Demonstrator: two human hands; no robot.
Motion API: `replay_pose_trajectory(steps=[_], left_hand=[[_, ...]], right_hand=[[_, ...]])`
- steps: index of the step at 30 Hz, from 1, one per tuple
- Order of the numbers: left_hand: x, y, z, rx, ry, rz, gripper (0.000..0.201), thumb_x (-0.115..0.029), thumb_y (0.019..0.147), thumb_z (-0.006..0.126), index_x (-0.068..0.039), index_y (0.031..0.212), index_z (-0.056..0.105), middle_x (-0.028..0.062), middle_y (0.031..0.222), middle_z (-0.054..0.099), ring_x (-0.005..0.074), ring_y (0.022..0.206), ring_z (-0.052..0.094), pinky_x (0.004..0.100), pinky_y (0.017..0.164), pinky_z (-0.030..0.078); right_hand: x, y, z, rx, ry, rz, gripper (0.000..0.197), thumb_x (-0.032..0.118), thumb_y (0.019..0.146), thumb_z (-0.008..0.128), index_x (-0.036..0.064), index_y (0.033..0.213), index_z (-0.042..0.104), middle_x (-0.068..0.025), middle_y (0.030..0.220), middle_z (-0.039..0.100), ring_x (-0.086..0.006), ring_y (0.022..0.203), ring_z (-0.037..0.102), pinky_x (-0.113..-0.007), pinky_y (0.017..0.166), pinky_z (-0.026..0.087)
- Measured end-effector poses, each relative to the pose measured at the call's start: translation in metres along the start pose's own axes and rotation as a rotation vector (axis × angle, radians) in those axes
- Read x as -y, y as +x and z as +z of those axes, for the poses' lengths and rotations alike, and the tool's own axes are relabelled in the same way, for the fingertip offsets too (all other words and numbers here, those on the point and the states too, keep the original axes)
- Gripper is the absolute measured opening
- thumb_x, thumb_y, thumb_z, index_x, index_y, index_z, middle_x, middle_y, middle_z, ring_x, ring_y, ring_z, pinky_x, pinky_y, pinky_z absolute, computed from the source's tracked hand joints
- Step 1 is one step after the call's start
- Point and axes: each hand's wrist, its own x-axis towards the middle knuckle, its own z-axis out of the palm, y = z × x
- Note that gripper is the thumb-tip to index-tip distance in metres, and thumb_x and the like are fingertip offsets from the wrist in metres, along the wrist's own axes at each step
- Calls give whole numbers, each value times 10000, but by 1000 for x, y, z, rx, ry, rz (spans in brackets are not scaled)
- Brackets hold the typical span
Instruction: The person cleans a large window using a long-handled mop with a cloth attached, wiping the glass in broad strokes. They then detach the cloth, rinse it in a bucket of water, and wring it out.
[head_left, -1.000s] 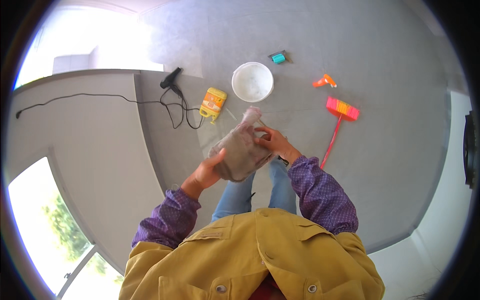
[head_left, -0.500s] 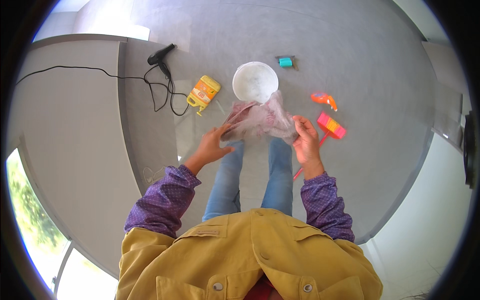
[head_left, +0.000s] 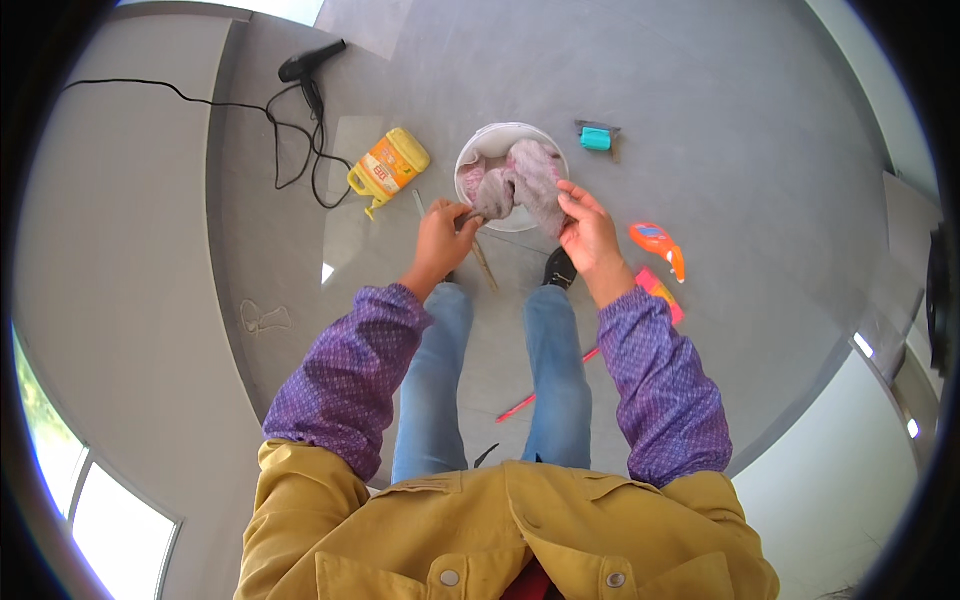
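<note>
Over white bowl [head_left: 478, 140], both hands' fingers gripping pinkish-grey cloth [head_left: 520, 185], yellow orange-labelled bottle [head_left: 388, 167] left, lying flat.

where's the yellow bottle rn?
In the head view, the yellow bottle lies on its side on the grey floor, to the person's left of the white bowl, beside the hair dryer's black cord.

grey tiled floor [head_left: 720, 120], white bowl [head_left: 478, 143] far middle, yellow bottle [head_left: 388, 166] and black hairdryer [head_left: 310, 62] far left, teal brush [head_left: 596, 138], orange sprayer [head_left: 657, 243] right
</note>
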Motion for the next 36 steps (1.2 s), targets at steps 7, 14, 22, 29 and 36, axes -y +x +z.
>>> replay_pose_trajectory(steps=[7,14,22,29,36], left_hand=[[74,60,78,144,68,38,395,-159,843,699,-55,1215,616,163,1308,546,340,1098,610,418,907,498],[131,96,158,158,631,278,699,-357,883,659,-141,1480,367,150,1553,317,345,1434,292,606,1122,245],[165,140,190,579,731,46,281,-169,842,618,-75,1100,678,154,1151,660,316,1077,632,470,843,512],[158,136,196,122,372,-55,288,-44,732,627,-33,1012,690,191,926,694,328,865,684,421,764,552],[131,92,169,-89,-1169,-345,458,26,805,542,-76,1251,508,47,1150,593,175,999,578,322,799,484]], right_hand=[[-63,130,-60,-88,-1299,-682,615,229,784,756,165,1351,526,-207,1319,507,-382,1232,483,-483,1009,414],[-121,180,-80,-1,-2063,-688,774,344,765,781,364,1452,424,-160,1557,249,-377,1373,336,-538,980,364],[-133,235,-91,1,-2160,-295,307,160,811,652,54,1095,701,-206,1250,598,-375,1105,589,-510,823,485],[-133,245,-98,-33,-1820,-144,279,98,768,644,-64,993,675,-270,1064,658,-371,982,661,-456,813,533],[-113,198,-83,-190,-360,-156,640,116,772,795,-55,1307,488,-100,1023,639,-173,953,634,-307,848,514]])
